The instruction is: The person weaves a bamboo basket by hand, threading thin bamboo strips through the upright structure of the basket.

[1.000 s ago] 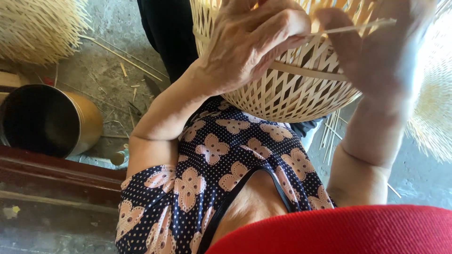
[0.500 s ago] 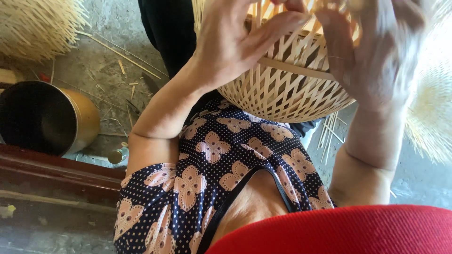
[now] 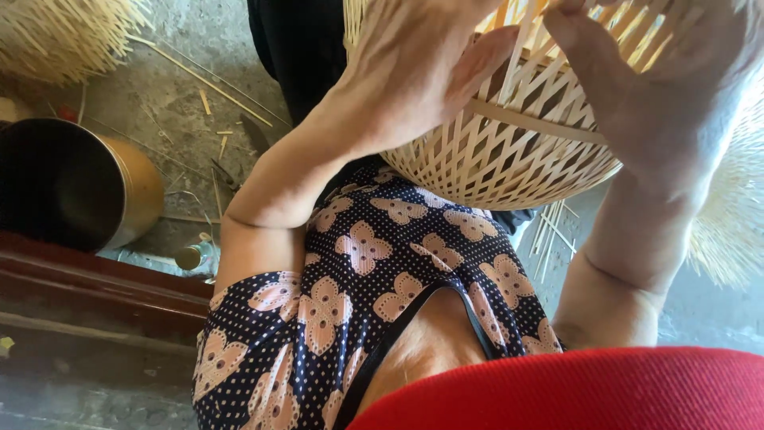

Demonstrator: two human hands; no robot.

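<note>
Bamboo basket (image 3: 509, 151), half woven and pale, sat high against the person's chest, its rounded bottom turned toward the patterned dress (image 3: 382, 279) and both hands working its open rim. Left hand (image 3: 414, 72) lay curled over the near wall, fingers wrapped on the lattice, thumb pressed toward a loose upright strip (image 3: 521, 40). Right hand (image 3: 660, 87) cupped the far side, fingers bent over the weave; whether it pinched a strip, I could not tell. To do this well, I judged, the left had to keep the wall steady while the strip was tucked tight against the flat horizontal band (image 3: 541, 123), so no gap opened.

On to containers: the basket's inside was hidden from view. Down on the concrete floor (image 3: 159, 103), a metal can (image 3: 87, 187) lay tipped on its side, mouth dark, contents not readable. More woven bamboo work (image 3: 64, 36) sat well apart at upper left, with loose splints (image 3: 553, 231) scattered below the basket.
</note>
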